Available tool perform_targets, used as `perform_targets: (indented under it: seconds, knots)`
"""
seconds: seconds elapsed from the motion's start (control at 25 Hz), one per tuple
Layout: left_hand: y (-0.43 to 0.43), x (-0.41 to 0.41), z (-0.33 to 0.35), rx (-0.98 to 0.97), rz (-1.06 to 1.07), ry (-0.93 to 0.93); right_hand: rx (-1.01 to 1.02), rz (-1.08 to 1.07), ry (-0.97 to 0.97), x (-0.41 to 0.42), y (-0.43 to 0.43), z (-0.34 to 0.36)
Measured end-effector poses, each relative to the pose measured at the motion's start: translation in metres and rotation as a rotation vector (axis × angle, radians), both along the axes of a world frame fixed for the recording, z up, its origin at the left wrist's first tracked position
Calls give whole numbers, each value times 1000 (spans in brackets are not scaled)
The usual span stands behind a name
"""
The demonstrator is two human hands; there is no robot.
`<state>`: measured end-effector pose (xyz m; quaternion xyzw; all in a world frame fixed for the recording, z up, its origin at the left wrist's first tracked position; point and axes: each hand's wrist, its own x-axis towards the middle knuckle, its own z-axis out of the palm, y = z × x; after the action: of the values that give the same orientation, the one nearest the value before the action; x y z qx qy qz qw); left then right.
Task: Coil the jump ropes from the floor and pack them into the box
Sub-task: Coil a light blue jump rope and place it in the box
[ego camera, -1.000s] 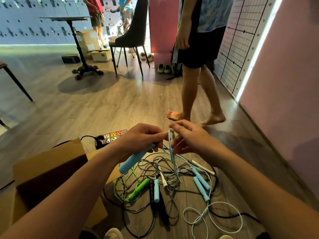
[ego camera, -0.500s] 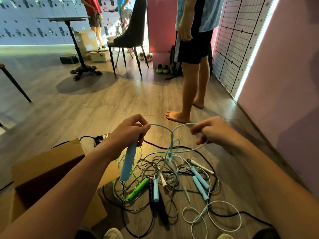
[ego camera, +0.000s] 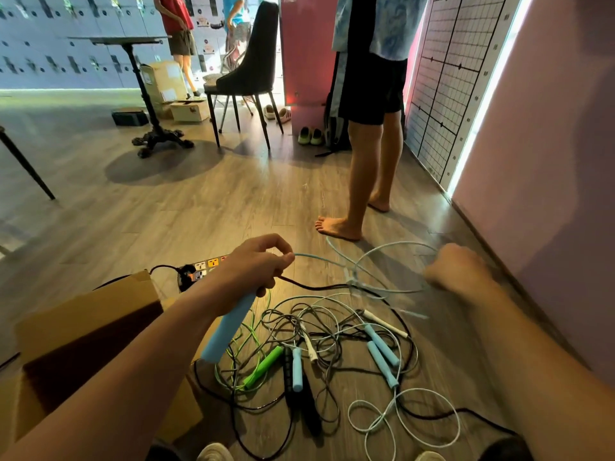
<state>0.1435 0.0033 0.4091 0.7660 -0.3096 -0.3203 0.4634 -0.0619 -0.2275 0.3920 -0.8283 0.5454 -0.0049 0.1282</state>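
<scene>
A: Left hand (ego camera: 256, 264)?
B: Fist clamped on a light blue handle (ego camera: 226, 331), handle tilts down toward the box (ego camera: 83, 331). Thumb and forefinger also pinch the light blue cord (ego camera: 319, 257) where it leaves the fist.
A: Right hand (ego camera: 456, 271)?
B: Curled closed, well apart from the left, blurred. The cord's loops run to it; grip looks tight on the cord, but the fingers are hidden.
A: Cord itself?
B: Stretched in the air between both hands, a couple of loose loops, crossing in the middle.
A: Other ropes?
B: Tangled pile (ego camera: 319, 347) on the floor (ego camera: 166, 207) below the hands: green handle (ego camera: 263, 364), black one, several light blue, white.
A: Box?
B: Open cardboard, left of the pile, on the floor. Inside is dark, can't tell contents.
A: Extras?
B: Power strip (ego camera: 203, 269) behind the left hand, a barefoot person (ego camera: 362, 161) standing beyond.
</scene>
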Motion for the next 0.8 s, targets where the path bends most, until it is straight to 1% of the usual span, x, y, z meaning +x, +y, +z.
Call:
perform_targets:
  seconds: [0.04,0.08,0.12,0.16,0.2,0.24,0.36,0.4,0.48,0.52,0.56,0.6,0.68,0.72,0.8]
  knots:
    - [-4,-7,0,13,-31,6,-46,123,-69,12,13,4]
    - [-7,-12,-1,16,-51,18,2,297,-209,25,27,10]
    - [-10,-16,0,6,-62,43,172,495,-359,38,44,15]
    - [-12,-19,1,-19,-69,78,392,668,-454,50,60,17]
    - [-13,-20,2,-48,-74,114,534,793,-497,58,73,15]
    - [-12,-21,4,-69,-80,136,560,847,-525,63,77,9]
    - [-7,-20,8,-53,-105,180,363,834,-554,65,70,7]
    - [-5,-18,9,-16,-111,208,275,828,-562,64,67,9]
    - [1,-16,12,136,-171,259,69,785,-632,62,62,11]
    - [3,-15,14,196,-231,320,-26,747,-667,61,60,10]
    - [4,-15,16,189,-299,443,-57,719,-683,60,59,10]
    - [3,-15,18,96,-354,629,-9,712,-678,60,60,9]
    - [-1,-15,21,-220,-429,1019,183,728,-645,61,69,6]
    - [-4,-15,23,-388,-442,1137,251,737,-641,62,74,6]
    - [-8,-16,26,-686,-369,1248,302,750,-664,64,81,8]
